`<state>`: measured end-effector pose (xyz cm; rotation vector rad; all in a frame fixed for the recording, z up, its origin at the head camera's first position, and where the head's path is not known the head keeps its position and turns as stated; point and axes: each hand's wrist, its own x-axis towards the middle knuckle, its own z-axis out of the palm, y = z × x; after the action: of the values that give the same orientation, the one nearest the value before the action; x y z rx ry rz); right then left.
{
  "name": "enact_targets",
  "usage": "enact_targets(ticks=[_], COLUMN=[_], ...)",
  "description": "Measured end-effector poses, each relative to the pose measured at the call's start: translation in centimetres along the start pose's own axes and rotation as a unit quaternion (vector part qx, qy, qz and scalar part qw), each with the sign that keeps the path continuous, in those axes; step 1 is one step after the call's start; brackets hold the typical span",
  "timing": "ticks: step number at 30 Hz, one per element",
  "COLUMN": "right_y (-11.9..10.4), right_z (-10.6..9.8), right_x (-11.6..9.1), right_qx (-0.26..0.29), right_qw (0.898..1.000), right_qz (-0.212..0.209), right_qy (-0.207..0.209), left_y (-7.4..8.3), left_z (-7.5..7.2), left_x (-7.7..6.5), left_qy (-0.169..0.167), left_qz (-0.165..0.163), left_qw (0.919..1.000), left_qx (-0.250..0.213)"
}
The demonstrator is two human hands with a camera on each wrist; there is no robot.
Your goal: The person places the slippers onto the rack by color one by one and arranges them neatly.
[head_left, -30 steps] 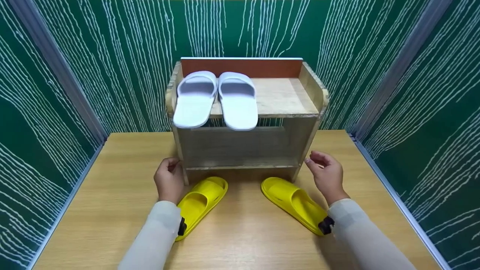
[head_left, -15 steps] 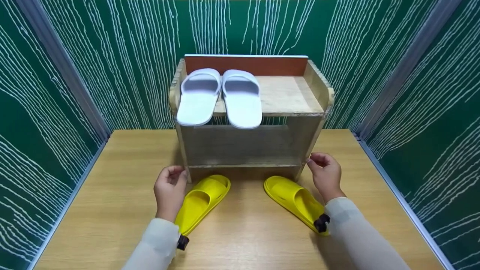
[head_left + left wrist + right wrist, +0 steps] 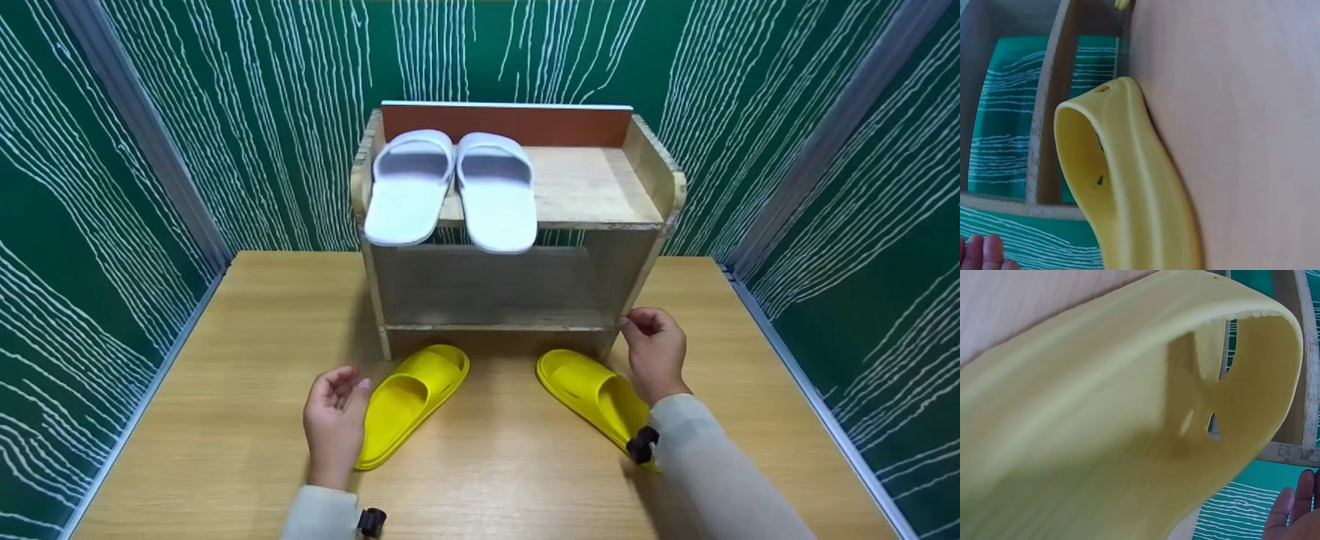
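Note:
A small wooden shoe rack [image 3: 589, 184] stands at the back of the table. My right hand [image 3: 658, 352] is at its lower right side, fingertips right at the upright's edge; the right wrist view shows its fingers [image 3: 1302, 498] beside the rack. My left hand [image 3: 336, 424] is in front of the rack, off its left upright, with relaxed fingers and nothing held. Close to its thumb lies a yellow slipper [image 3: 396, 409]. Another yellow slipper [image 3: 589, 390] lies by my right wrist, its heel partly hidden by the wrist camera. The yellow slippers' toes point inward toward the rack.
Two white slippers [image 3: 496, 210] sit side by side on the left of the rack's top shelf, heels over its front edge. A lower shelf [image 3: 495, 328] runs beneath. Green walls [image 3: 300, 127] with white streaks enclose the wooden table [image 3: 487, 465] on three sides.
My left hand has left the rack's left upright and come back toward me, beside the left yellow slipper. The right hand stays at the right upright. The head view has shifted slightly.

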<state>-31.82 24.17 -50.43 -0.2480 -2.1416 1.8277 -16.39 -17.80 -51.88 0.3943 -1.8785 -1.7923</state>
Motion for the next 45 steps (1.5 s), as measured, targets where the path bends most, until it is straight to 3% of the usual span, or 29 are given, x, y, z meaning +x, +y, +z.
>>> enact_targets(ticks=[4,8,14,21,30,45], right_y=[-0.2,-0.4,-0.6,-0.6,-0.2,0.0], right_z=[0.0,0.1,0.1,0.1,0.2,0.2], right_x=[0.1,0.1,0.2,0.2,0.3,0.0], right_qx=[0.007,0.015,0.014,0.027,0.024,0.004], right_qw=[1.0,1.0,1.0,1.0,1.0,1.0], right_qz=[0.008,0.013,0.017,0.009,0.011,0.017], right_qy=[0.0,-0.003,-0.006,-0.001,0.003,0.003], left_y=[-0.3,-0.5,-0.8,-1.5,-1.9,-2.6], left_z=[-0.8,-1.6,-2.7,-3.4,-4.2,-4.6], left_x=[-0.4,-0.2,0.6,1.0,1.0,1.1], left_qy=[-0.034,-0.098,-0.201,-0.264,-0.305,-0.323], left_qz=[-0.022,-0.04,-0.088,-0.1,-0.108,-0.118], left_qw=[0.9986,0.9905,0.9589,0.9241,0.8957,0.8776], left_qx=[0.035,0.088,0.18,0.257,0.305,0.334])
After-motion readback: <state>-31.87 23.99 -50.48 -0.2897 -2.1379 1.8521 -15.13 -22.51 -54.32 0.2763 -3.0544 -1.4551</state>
